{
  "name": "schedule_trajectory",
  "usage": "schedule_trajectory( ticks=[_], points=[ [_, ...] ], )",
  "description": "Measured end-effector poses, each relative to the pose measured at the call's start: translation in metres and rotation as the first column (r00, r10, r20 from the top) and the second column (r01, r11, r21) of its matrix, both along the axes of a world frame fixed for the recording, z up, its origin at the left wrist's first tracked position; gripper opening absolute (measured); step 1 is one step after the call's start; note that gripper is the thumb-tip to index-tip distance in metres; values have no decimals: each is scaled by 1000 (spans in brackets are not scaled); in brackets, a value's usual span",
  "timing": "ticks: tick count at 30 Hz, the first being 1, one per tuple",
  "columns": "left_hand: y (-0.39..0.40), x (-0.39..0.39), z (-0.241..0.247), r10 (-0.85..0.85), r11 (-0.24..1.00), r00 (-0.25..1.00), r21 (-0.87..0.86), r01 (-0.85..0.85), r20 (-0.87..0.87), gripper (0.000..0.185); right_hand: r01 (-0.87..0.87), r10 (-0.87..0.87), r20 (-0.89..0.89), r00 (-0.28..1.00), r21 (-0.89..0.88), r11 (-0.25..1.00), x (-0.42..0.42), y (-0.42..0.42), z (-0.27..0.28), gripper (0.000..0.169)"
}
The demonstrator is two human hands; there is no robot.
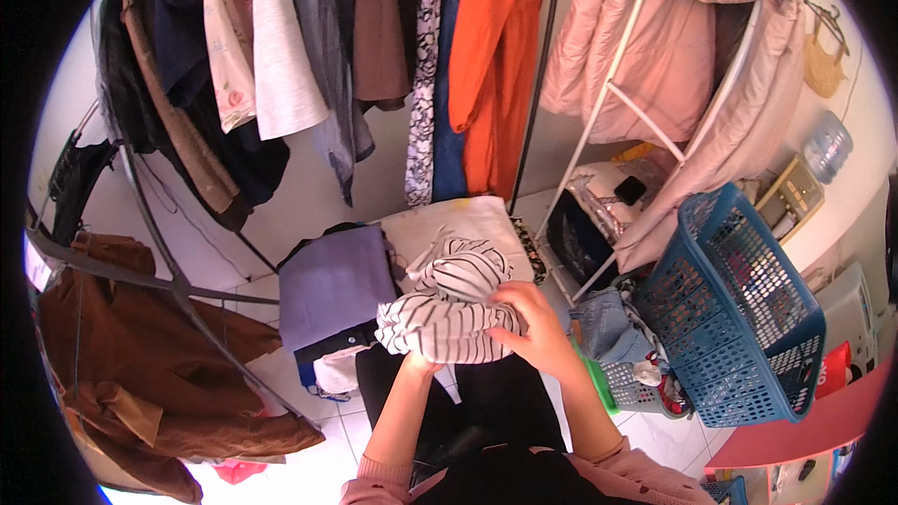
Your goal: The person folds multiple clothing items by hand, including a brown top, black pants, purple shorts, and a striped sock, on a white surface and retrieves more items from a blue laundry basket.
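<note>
A bunched white cloth with dark stripes point(449, 333) is held up in front of my body. My left hand point(424, 363) is under its near left part, mostly hidden by the fabric. On the cloth's right side, my right hand point(530, 322) grips the edge with thumb and fingers. Beyond and below it lies a flat whitish cloth point(466, 217). To the left of the striped cloth is a stack of folded clothes with a grey-purple piece point(337, 287) on top.
Garments hang across the back, among them an orange one point(491, 70). A pink quilt point(645, 49) drapes over a white rack. At right are a blue plastic basket point(729, 322) and a smaller basket point(631, 386) holding clothes. A brown garment point(140, 337) hangs at left beside dark metal bars.
</note>
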State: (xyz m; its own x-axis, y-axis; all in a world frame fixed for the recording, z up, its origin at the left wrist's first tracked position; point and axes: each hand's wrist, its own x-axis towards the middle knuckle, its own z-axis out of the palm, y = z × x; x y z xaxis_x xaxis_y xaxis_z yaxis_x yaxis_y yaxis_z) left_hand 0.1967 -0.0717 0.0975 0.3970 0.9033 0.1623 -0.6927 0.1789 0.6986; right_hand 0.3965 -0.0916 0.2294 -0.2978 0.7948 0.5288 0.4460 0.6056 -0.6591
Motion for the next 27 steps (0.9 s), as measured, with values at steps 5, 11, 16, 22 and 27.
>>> schedule_trajectory(
  ticks=[5, 11, 16, 22, 27],
  points=[
    [-12, -47, 0, 398, 914, 872, 207, -349, -285, 47, 12, -55, -231, 971, -184, 983, 26, 12, -18, 15],
    [-37, -54, 22, 378, 897, 920, 208, -391, 103, 81, -434, -12, -625, 780, -555, 710, 59, -2, -23, 18],
    [-34, -63, 52, 457, 876, 883, 119, -467, 104, 79, -198, 264, 57, 963, -515, 834, 76, -8, -31, 45],
    [-6, -119, 72, 793, 565, 266, 497, -659, -548, 30, 249, -239, 73, 968, -252, 935, 100, 36, -35, 29],
    [22, -160, 106, 851, 521, 388, 465, -716, -355, 46, 411, -375, -252, 892, 109, 905, 90, 82, 52, 34]
  ],
)
